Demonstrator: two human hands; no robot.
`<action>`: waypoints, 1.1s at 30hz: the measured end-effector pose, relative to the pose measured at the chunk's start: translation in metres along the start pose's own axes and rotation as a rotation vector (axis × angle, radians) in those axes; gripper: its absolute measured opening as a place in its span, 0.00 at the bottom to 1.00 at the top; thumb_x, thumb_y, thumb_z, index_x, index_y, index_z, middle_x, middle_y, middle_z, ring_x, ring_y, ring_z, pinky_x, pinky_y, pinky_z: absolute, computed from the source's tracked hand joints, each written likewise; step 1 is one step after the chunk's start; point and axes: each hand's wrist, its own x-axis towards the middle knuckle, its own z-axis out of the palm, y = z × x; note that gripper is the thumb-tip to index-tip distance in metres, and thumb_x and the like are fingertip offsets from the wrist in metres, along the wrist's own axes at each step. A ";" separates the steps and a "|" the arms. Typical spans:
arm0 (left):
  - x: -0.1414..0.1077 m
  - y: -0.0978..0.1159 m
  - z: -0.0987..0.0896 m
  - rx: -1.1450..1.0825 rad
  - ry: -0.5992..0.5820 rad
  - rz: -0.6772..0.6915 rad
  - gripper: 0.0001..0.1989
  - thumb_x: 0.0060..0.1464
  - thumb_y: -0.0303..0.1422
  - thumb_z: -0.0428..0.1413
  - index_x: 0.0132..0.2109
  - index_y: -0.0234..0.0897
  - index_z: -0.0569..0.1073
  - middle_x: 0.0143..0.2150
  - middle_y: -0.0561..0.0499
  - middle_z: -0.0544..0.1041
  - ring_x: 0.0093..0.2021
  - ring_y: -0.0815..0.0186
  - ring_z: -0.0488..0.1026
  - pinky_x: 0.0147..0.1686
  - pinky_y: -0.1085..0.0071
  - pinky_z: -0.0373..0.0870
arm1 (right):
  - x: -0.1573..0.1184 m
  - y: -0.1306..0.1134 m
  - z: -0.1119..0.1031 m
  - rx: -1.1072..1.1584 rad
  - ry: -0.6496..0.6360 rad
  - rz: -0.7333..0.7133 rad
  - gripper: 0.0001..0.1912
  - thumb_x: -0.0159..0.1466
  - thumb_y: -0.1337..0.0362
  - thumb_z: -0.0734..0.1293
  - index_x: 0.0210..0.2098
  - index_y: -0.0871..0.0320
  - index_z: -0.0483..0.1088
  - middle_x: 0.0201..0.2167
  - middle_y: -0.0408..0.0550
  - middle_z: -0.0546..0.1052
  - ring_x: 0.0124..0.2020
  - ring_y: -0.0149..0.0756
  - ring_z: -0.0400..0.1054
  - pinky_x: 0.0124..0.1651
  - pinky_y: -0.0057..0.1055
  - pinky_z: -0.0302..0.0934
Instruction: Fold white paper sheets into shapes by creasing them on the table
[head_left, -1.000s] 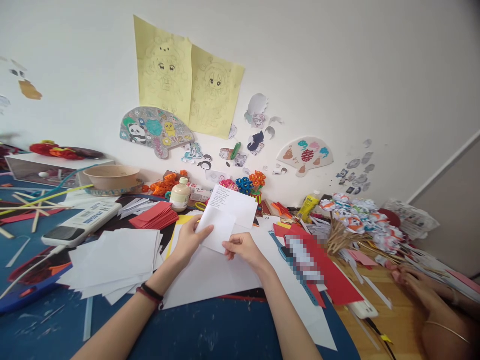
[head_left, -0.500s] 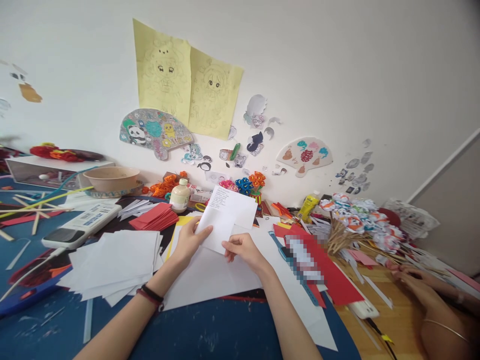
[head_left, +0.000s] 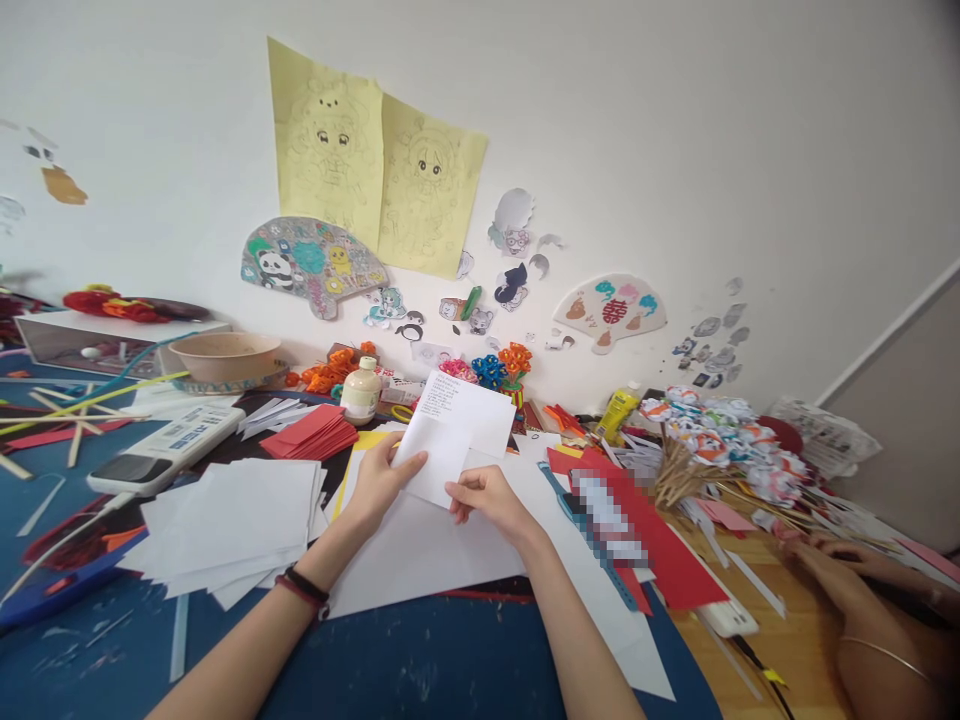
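Between my two hands, above the table, is a folded sheet of white paper (head_left: 442, 440) with lines of small writing near its upper left. My left hand (head_left: 381, 478) grips its lower left side, thumb lying on the front. At the lower right edge, my right hand (head_left: 487, 500) pinches the paper between thumb and curled fingers. Under both hands lies a large white sheet (head_left: 405, 560). A stack of white paper squares (head_left: 232, 525) rests to the left of my left forearm, and a pile of red paper cards (head_left: 311, 432) sits behind it.
A bottle of whitish glue (head_left: 361, 390) stands behind my left hand. Red paper (head_left: 667, 550) and a blue watch strap (head_left: 619, 580) lie at right. Paper flowers on sticks (head_left: 720, 440) are farther right, near another person's hands (head_left: 832, 560). A white power strip (head_left: 165, 450) lies left.
Both hands keep the same hold on the folded paper. The view has shifted very slightly; nothing else has visibly moved.
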 end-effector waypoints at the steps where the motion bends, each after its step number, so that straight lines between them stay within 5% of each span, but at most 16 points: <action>1: 0.000 0.000 0.000 -0.001 -0.001 0.000 0.25 0.45 0.46 0.62 0.46 0.34 0.74 0.40 0.45 0.79 0.38 0.55 0.75 0.33 0.66 0.70 | 0.000 0.000 0.000 0.000 -0.003 -0.001 0.24 0.54 0.46 0.71 0.23 0.63 0.73 0.19 0.47 0.74 0.20 0.31 0.68 0.26 0.28 0.61; 33: -0.002 0.005 0.002 -0.049 0.002 -0.015 0.26 0.43 0.44 0.63 0.47 0.33 0.73 0.40 0.43 0.79 0.37 0.56 0.76 0.32 0.66 0.70 | -0.001 0.000 -0.004 0.014 -0.047 0.009 0.21 0.53 0.49 0.72 0.25 0.64 0.74 0.22 0.47 0.75 0.20 0.30 0.67 0.28 0.29 0.61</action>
